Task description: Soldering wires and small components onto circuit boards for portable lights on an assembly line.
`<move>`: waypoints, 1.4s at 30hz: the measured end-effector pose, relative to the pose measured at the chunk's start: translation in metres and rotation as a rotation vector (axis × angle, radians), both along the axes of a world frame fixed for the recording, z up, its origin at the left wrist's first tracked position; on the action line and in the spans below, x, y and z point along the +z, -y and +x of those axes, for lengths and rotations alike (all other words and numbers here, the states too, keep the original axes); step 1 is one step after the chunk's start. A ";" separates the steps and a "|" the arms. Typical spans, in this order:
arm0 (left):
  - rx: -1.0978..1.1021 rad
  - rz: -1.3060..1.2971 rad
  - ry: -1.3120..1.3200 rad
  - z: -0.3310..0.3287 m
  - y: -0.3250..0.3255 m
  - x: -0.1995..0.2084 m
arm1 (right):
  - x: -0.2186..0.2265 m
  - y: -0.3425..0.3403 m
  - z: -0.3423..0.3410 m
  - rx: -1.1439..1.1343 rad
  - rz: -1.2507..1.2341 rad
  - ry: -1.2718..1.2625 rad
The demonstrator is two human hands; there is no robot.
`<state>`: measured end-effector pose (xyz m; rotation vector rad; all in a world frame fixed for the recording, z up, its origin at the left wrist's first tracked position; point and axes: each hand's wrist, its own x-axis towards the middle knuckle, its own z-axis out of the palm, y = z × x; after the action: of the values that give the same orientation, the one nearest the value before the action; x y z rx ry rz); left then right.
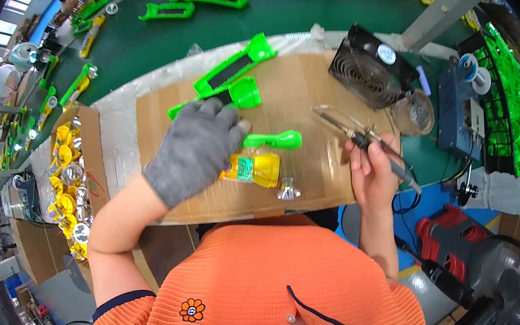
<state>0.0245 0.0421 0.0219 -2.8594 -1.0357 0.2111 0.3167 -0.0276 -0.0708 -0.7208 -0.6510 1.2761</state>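
My left hand, in a grey knit glove, closes over a green plastic shell whose cup-shaped end shows past the fingertips. Beside the glove lie a slim green handle piece and a yellow lamp body with a green circuit board on it; the glove hides their left ends. A small clear and silver reflector sits at the lamp body's lower right. Bare, my right hand grips a soldering iron, its thin metal tip pointing left above the cardboard.
Another green shell rests farther back. A black fan, a glass jar and a blue-grey box with a wire spool stand right. Green parts fill a black basket; yellow lamp parts fill a carton left. Someone works far left.
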 end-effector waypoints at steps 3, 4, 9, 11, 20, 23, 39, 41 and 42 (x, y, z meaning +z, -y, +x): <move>0.054 -0.189 0.134 -0.017 0.026 0.012 | 0.001 0.001 0.002 0.000 0.019 -0.061; 0.065 -0.279 0.254 -0.024 0.036 -0.001 | 0.001 0.001 0.001 0.017 0.042 -0.075; 0.068 -0.201 0.438 -0.051 0.051 -0.039 | 0.004 -0.004 0.000 0.009 0.004 -0.144; 0.191 -0.152 0.590 -0.059 0.031 -0.022 | 0.002 -0.003 0.003 -0.020 -0.029 -0.145; 0.444 0.094 0.204 -0.201 -0.178 -0.034 | 0.004 -0.006 -0.005 0.010 -0.019 -0.112; 0.524 0.012 0.078 -0.210 -0.199 -0.035 | 0.002 -0.005 -0.004 -0.008 -0.038 -0.078; 0.422 -0.157 0.832 -0.088 -0.339 0.014 | 0.007 -0.012 0.000 -0.045 -0.060 -0.116; 0.290 -0.255 0.818 -0.030 -0.370 0.016 | 0.011 -0.009 0.001 -0.060 -0.059 -0.115; 0.312 -0.310 0.779 0.000 -0.385 0.011 | 0.011 -0.006 0.000 -0.075 -0.065 -0.120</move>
<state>0.0246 0.4275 0.0334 -3.0793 -1.6931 -0.8665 0.3167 -0.0218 -0.0595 -0.7094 -0.4830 1.2655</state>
